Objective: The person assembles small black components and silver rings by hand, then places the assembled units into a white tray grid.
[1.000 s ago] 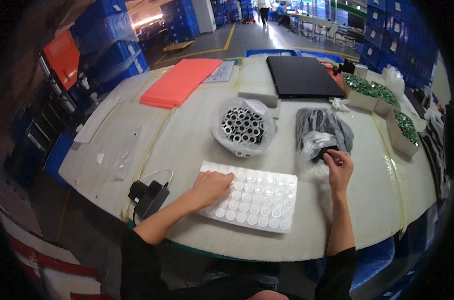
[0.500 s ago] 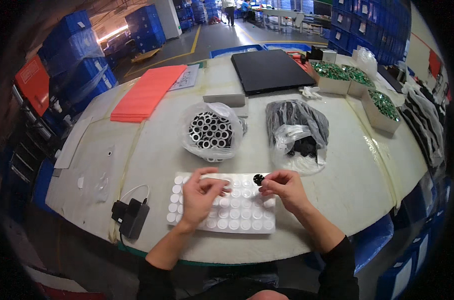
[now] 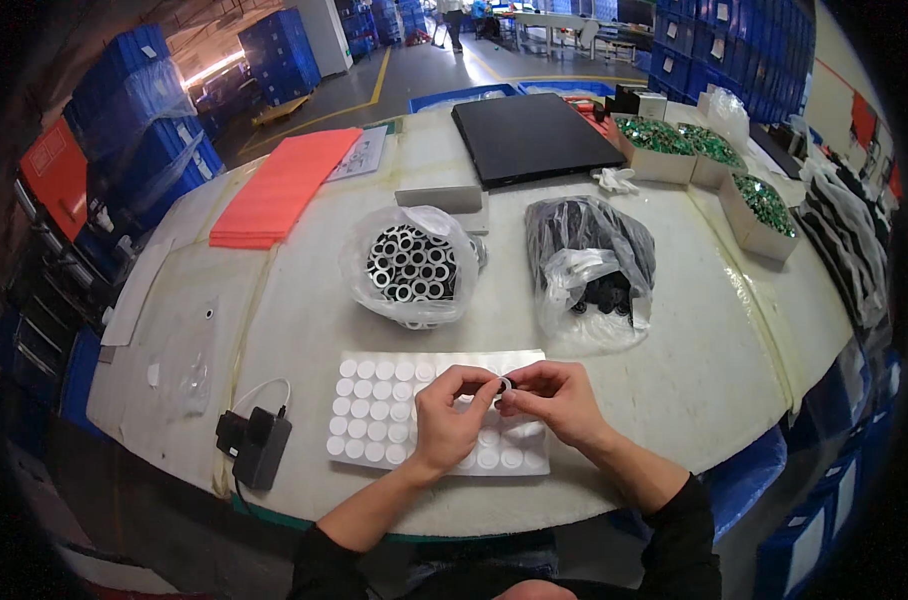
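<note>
Head view: wide fisheye look down on a pale worktable (image 3: 304,325), both bare hands over the near middle, dark sleeves at the wrists
Left hand (image 3: 454,412): thumb and forefinger pinched on a small round piece (image 3: 505,384), from its left side
Right hand (image 3: 562,400): thumb and fingertips closed on the same piece from the right, so the grip is shared
Small round piece: held between the two sets of fingertips, above the white tray; pale curved rim with something dark beside it, finer detail hidden by the fingers
White tray (image 3: 542,466): flat on the table beneath the hands, bearing rows of round white discs (image 3: 382,410); part of its right half covered by the hands
Ring bag (image 3: 358,278): clear plastic, open, just beyond the tray; filled with pale rings (image 3: 414,264), dark centres
Black-parts bag (image 3: 586,228): clear plastic, right of the ring bag, mouth toward the person, black pieces (image 3: 610,294) showing
Adapter (image 3: 263,450): black, left of the tray, white cable looping from it
Far side of table: orange-red sheets (image 3: 286,190) at left; black slab (image 3: 534,142) at centre; cartons of green pieces (image 3: 764,240) at right
</note>
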